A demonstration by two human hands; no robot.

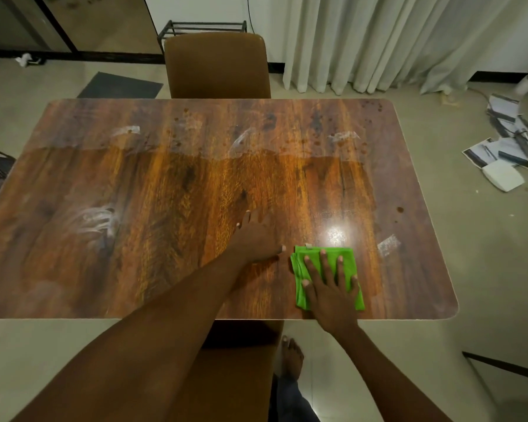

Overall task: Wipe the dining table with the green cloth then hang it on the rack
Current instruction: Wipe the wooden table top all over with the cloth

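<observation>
Right hand (329,284) flat, fingers spread, palm pressed on folded green cloth (302,269) near front-right edge of wooden worktop (134,184). Left hand (258,239) open, fingers splayed, resting on bare wood just left of cloth, not touching it. White smears and dark spots along far strip of worktop; another white smear patch (96,222) front-left; small residue mark right of cloth. Middle band glossy, lamp glare just beyond cloth. Brown chair (217,65) tucked at far side, metal rack (206,27) behind it against wall. Second chair seat under near edge, bare foot (291,357) beside it. Papers (506,138) scattered on floor at right.
</observation>
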